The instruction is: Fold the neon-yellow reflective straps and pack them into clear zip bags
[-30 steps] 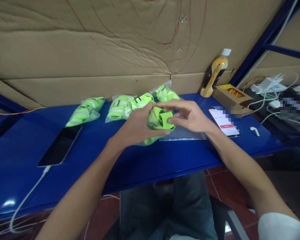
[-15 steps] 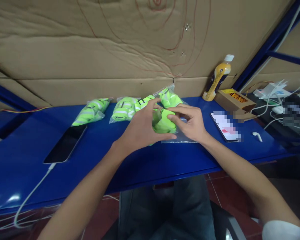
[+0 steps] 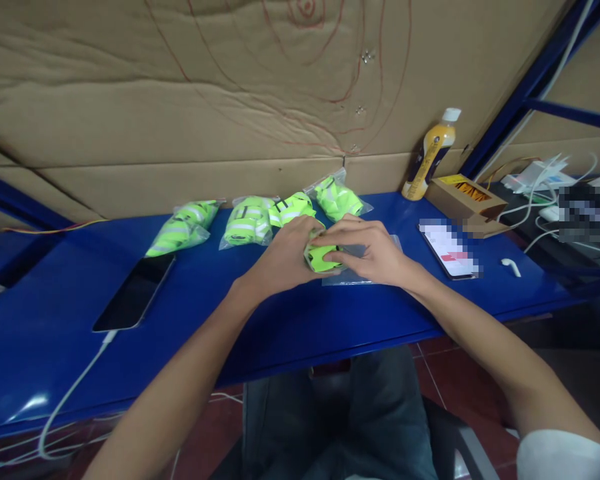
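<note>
A rolled neon-yellow reflective vest sits between my two hands over the blue table. My left hand is wrapped round its left side, thumb low and fingers on the far side. From the right, my right hand presses its fingertips on the top and right side of the roll. A flat clear plastic bag lies under my right hand, partly hidden by it. Just behind are similar neon bundles with silver strips: a bagged vest, a neon bundle and another bagged vest.
One more bagged vest lies left, near a black phone on a white cable. To the right are a yellow drink bottle, an open cardboard box, a lit phone and a white earbud. Cardboard backs the table.
My left hand has closed further round the vest roll, and my right fingers have moved left over its top. Less of the roll shows. The view has shifted slightly.
</note>
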Demonstrator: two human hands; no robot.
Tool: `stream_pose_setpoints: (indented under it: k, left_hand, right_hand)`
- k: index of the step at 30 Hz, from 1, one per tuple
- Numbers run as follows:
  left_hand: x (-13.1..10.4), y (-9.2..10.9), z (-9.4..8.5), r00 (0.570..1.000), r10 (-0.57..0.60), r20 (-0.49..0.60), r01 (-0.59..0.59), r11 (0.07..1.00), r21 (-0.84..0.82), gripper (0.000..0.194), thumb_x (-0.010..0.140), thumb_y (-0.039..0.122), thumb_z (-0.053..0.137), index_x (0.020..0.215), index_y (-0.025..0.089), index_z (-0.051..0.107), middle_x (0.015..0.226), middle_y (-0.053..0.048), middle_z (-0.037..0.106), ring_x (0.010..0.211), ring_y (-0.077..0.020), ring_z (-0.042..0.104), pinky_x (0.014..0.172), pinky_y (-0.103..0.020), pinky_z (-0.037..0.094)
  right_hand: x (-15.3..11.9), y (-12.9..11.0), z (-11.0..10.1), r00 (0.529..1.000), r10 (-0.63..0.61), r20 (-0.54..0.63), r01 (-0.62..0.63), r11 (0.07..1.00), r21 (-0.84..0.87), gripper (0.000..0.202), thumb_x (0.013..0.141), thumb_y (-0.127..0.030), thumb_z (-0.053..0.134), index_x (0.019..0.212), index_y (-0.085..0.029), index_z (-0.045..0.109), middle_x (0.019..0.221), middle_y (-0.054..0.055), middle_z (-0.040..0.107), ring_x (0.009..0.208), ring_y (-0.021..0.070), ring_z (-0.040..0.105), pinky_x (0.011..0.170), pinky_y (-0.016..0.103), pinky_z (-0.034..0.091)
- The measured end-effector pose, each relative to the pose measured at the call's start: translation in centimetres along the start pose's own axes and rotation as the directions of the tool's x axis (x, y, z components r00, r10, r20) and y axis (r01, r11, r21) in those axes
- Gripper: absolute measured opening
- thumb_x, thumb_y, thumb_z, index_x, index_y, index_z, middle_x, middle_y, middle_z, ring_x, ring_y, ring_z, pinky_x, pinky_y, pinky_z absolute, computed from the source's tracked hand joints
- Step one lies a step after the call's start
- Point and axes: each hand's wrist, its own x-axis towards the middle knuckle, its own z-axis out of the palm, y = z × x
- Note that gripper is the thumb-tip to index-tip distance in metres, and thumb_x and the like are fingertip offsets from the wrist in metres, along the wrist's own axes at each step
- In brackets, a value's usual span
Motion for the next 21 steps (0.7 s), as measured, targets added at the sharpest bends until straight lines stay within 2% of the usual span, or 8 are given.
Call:
stream_pose_setpoints:
  k: [3,6,8,9,11,14,17,21]
  left_hand:
    - [0.0,0.8,0.4,0.999,0.035,-0.033,-0.032,0.996,0.088,0.038,0.083,0.048,0.082,0.098,0.023,0.057,0.1,-0.007,0.068,0.101,-0.0301,0.065,0.095,-0.045,0.052]
    - [0.0,1.5,0.4,0.994,0.041,-0.097,-0.032,0.994,0.101,0.026,0.085,0.037,0.077,0.099,0.023,0.06,0.102,-0.007,0.071,0.102,-0.0291,0.067,0.094,-0.043,0.053]
    - [-0.1,1.7,0.0,0.991,0.014,-0.129,-0.006,0.998,0.065,0.029,0.083,0.037,0.08,0.102,0.022,0.063,0.103,-0.006,0.073,0.099,-0.0271,0.069,0.092,-0.041,0.054]
    - [-0.1,1.7,-0.3,0.99,-0.006,-0.143,0.01,0.999,0.031,0.034,0.081,0.039,0.083,0.104,0.023,0.065,0.102,-0.005,0.075,0.096,-0.0264,0.07,0.09,-0.04,0.054]
    - [0.0,1.8,-0.8,0.983,-0.049,-0.177,0.036,0.997,-0.073,0.041,0.076,0.044,0.09,0.104,0.023,0.068,0.102,-0.004,0.078,0.095,-0.0258,0.072,0.089,-0.039,0.054]
    - [0.1,2.0,-1.3,0.967,-0.092,-0.239,0.026,0.964,-0.265,0.037,0.076,0.044,0.094,0.099,0.023,0.072,0.101,-0.003,0.08,0.096,-0.0247,0.073,0.092,-0.039,0.055]
    - [0.0,2.7,-1.3,0.965,-0.122,-0.234,0.028,0.929,-0.369,0.032,0.078,0.042,0.093,0.095,0.023,0.073,0.096,-0.002,0.078,0.093,-0.0227,0.072,0.09,-0.038,0.057]
    - [-0.4,3.6,-1.0,0.95,-0.147,-0.277,0.024,0.915,-0.403,0.03,0.08,0.043,0.092,0.085,0.023,0.071,0.083,-0.001,0.072,0.083,-0.0204,0.068,0.08,-0.037,0.056]
  right_hand:
    - [-0.3,0.0,1.4,0.996,0.034,-0.086,-0.043,0.993,-0.108,0.013,0.101,-0.02,0.073,0.108,-0.022,0.084,0.105,0.006,0.085,0.087,0.0211,0.071,0.086,0.041,0.052]
    - [-0.3,-0.4,2.3,0.982,0.041,-0.186,-0.089,0.962,-0.259,0.01,0.101,-0.024,0.073,0.1,-0.021,0.083,0.093,0.006,0.083,0.081,0.0224,0.065,0.083,0.043,0.05]
    - [-0.1,-0.9,2.1,0.973,0.048,-0.227,-0.112,0.954,-0.279,0.011,0.1,-0.031,0.076,0.104,-0.025,0.084,0.093,0.005,0.083,0.081,0.0233,0.063,0.084,0.045,0.05]
    - [0.0,-1.1,1.7,0.971,0.038,-0.234,-0.102,0.958,-0.268,0.013,0.099,-0.035,0.078,0.107,-0.027,0.085,0.1,0.005,0.084,0.086,0.0247,0.064,0.088,0.047,0.051]
    - [0.2,-1.5,0.7,0.977,0.006,-0.211,-0.059,0.967,-0.246,0.019,0.095,-0.046,0.082,0.109,-0.033,0.086,0.126,0.006,0.08,0.11,0.0305,0.066,0.101,0.054,0.049]
    - [0.5,-1.8,-0.3,0.993,-0.044,-0.11,0.019,0.976,-0.216,0.035,0.09,-0.057,0.085,0.117,-0.036,0.085,0.157,0.006,0.063,0.144,0.0375,0.053,0.119,0.062,0.04]
    - [0.7,-1.7,-0.1,0.997,-0.054,-0.048,0.048,0.991,-0.129,0.038,0.092,-0.051,0.085,0.123,-0.03,0.081,0.154,0.011,0.065,0.144,0.035,0.057,0.122,0.059,0.042]
    - [1.3,-1.6,0.6,0.999,0.021,0.025,-0.021,1.0,0.001,0.034,0.083,-0.048,0.093,0.107,-0.026,0.082,0.132,0.01,0.074,0.124,0.0311,0.069,0.11,0.05,0.054]
